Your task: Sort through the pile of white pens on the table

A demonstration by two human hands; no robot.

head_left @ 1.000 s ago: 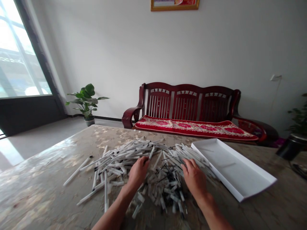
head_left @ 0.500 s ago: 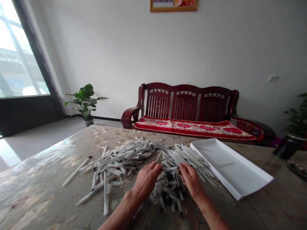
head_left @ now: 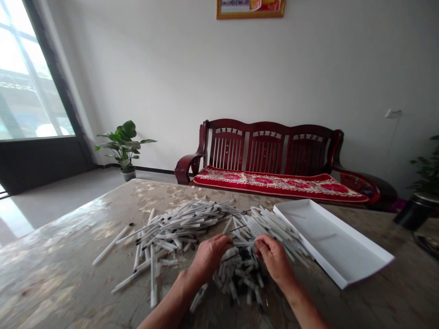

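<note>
A pale, translucent pen [head_left: 243,244] lies level between my two hands. My left hand [head_left: 213,250] pinches its left end, and the fingers of my right hand [head_left: 269,249] are closed at its right end. Dark thin rods show close to my left fingers. Beneath both hands is a heap of short clear and black pen caps [head_left: 240,276]. To the left spreads a loose pile of long whitish pens [head_left: 185,219], some with dark ends. Just beyond my right hand, more pale pen tubes [head_left: 270,224] lie roughly side by side. My fingers partly cover the held pen's ends.
A shallow white box [head_left: 332,242] sits on the stone-patterned table [head_left: 68,274] at the right, touching or near the tubes. Farther right stands a black pot [head_left: 416,210] with a plant. A dark red wooden bench [head_left: 267,146] is behind the table.
My right fingers have shifted slightly at the pen's right end, and more of the pale pen shows between my hands. The whole view has drifted a little.
</note>
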